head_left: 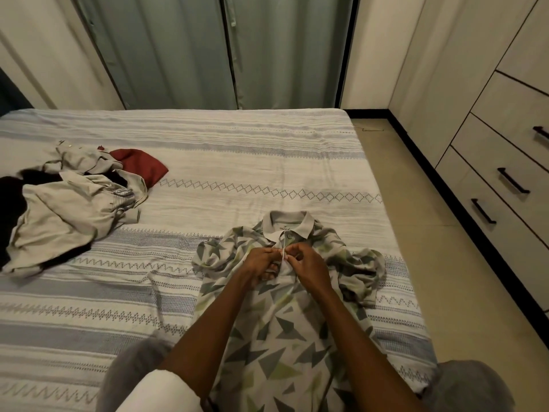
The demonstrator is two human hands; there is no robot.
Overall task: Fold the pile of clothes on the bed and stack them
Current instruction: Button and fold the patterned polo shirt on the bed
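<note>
A polo shirt (276, 337) with a grey collar and a green-and-grey triangle print lies face up on the bed, collar away from me, sleeves bunched at both sides. My left hand (259, 264) and my right hand (306, 263) meet just below the collar, and both pinch the white button placket at the chest. A loose pile of clothes (68, 209) lies at the left of the bed: beige garments, something black and a dark red piece (139, 165).
The striped, patterned bedspread (237, 162) covers the whole bed. Grey-green curtains (208, 52) hang behind it. A strip of floor (416, 203) runs along the bed's right side, next to a chest of drawers (505, 162) with black handles.
</note>
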